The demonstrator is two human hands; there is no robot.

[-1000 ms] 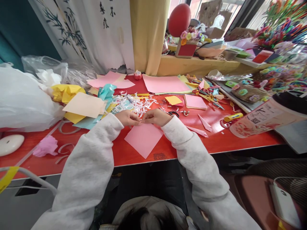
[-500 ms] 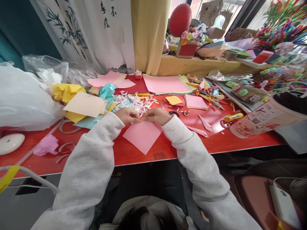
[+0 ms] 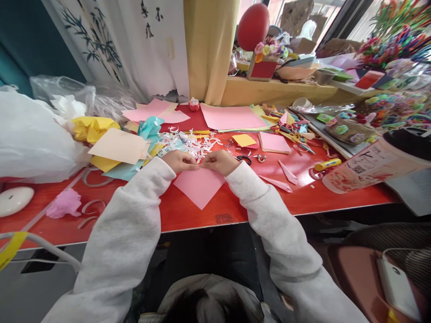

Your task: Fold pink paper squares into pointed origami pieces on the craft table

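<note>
A square sheet of pink paper (image 3: 201,186) is turned corner-down in front of me, over the red tabletop. My left hand (image 3: 181,162) pinches its far corner from the left. From the right, my right hand (image 3: 218,162) pinches the same corner, its fingertips almost meeting those of the left. The fingers hide that corner, so any fold there cannot be made out. Just beyond my hands lies a heap of white paper shreds (image 3: 191,144). Black scissor handles (image 3: 244,159) show beside my right hand.
Folded pink paper pieces (image 3: 288,172) and a yellow glue stick (image 3: 327,164) lie to the right, near a large printed cup (image 3: 370,163). Stacked pink squares (image 3: 275,143) sit behind. At left are coloured sheets (image 3: 117,146), a white plastic bag (image 3: 37,139) and crumpled purple paper (image 3: 63,203).
The pink sheet's near corner has moved away from the table's front edge, toward my hands. Both hands keep their pinch at the far corner and have shifted only slightly.
</note>
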